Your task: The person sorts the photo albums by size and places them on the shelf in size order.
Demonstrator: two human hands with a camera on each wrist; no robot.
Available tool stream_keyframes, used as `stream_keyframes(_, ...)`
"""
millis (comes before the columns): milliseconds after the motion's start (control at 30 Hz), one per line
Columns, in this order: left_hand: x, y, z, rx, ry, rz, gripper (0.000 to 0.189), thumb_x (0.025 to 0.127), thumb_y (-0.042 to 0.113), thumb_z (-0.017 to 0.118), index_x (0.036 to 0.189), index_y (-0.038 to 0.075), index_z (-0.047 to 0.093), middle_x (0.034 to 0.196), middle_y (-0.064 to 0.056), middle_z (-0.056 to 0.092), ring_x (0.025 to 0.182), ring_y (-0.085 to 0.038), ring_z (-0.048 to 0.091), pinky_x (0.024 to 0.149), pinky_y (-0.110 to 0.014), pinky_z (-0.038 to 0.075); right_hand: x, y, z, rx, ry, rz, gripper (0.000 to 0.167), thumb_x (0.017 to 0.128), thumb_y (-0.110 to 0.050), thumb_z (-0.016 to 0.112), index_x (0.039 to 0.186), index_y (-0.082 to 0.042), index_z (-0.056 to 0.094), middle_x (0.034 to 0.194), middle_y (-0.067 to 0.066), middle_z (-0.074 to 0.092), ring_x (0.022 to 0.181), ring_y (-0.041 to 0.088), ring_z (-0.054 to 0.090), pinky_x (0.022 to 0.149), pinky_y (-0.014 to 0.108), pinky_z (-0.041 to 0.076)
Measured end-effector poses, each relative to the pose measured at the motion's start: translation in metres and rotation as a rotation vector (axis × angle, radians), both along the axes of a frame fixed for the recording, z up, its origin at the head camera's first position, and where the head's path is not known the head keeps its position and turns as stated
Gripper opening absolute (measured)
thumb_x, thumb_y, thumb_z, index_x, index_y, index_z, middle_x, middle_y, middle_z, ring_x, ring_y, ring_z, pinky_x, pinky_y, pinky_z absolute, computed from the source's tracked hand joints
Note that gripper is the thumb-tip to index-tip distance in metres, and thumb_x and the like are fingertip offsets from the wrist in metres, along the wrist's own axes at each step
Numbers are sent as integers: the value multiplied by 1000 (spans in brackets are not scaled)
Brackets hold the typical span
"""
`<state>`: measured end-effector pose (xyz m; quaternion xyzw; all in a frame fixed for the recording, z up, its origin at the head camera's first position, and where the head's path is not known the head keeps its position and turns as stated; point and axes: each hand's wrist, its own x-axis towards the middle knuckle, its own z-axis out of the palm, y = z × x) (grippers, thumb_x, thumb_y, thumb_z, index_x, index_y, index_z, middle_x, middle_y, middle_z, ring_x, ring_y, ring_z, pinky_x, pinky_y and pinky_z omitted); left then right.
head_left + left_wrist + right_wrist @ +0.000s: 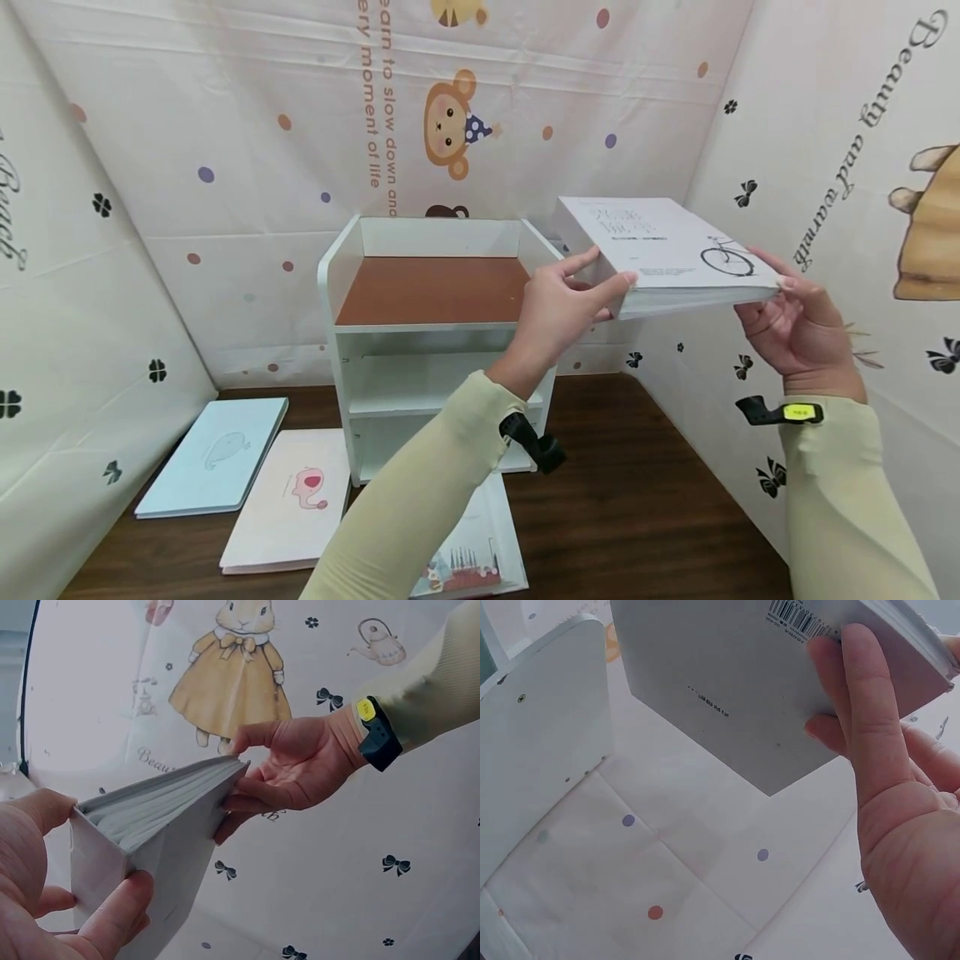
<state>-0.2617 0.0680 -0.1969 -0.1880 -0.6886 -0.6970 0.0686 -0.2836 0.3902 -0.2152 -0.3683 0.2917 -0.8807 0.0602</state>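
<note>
A thick white book (652, 242), with a bicycle drawing (727, 262) on its cover and a barcode (799, 619) underneath, is in the air at two o'clock from the white shelf (435, 292). The left hand (558, 304) pinches its spine at eight o'clock; the right hand (797, 321) grips its four o'clock corner. On the dark worktop (637, 475), a blue book (213, 479) lies at the shelf's eight o'clock; patterned walls (255, 75) stand behind.

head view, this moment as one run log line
left hand: grips bicycle book, left side | right hand: grips its right side | book: raised, right of shelf | table: blue book, elephant book
</note>
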Motion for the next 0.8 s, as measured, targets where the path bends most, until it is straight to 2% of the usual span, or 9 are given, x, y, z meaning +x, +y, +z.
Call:
stream_keyframes(233,1,-4,2,1,7,2,67,81,42,87,142,31,62,102,-1,71,76,-8,75,73,-29,64,2,-3,2,17,-33,-2,52,98,6,36,150,9,42,146,28,55,122,39,66,105,44,53)
stream_keyframes(433,1,-12,2,43,18,-10,66,80,38,89,140,28,64,111,-5,70,84,-9,74,71,-29,64,0,-11,1,1,-4,44,51,101,6,32,150,11,40,144,32,55,122,41,65,105,46,53)
stream_keyframes(567,1,-19,1,36,23,-12,67,81,39,88,142,27,63,115,-6,70,86,-10,75,72,-28,64,-1,-17,-1,-17,-2,74,50,101,6,31,150,12,40,144,33,54,123,43,65,106,48,53)
stream_keyframes(800,0,-28,-1,43,6,-31,68,83,37,87,144,25,60,116,-6,71,89,-12,76,76,-30,64,-2,-27,-5,26,16,24,50,101,5,32,150,12,40,143,31,56,121,40,66,104,44,54)
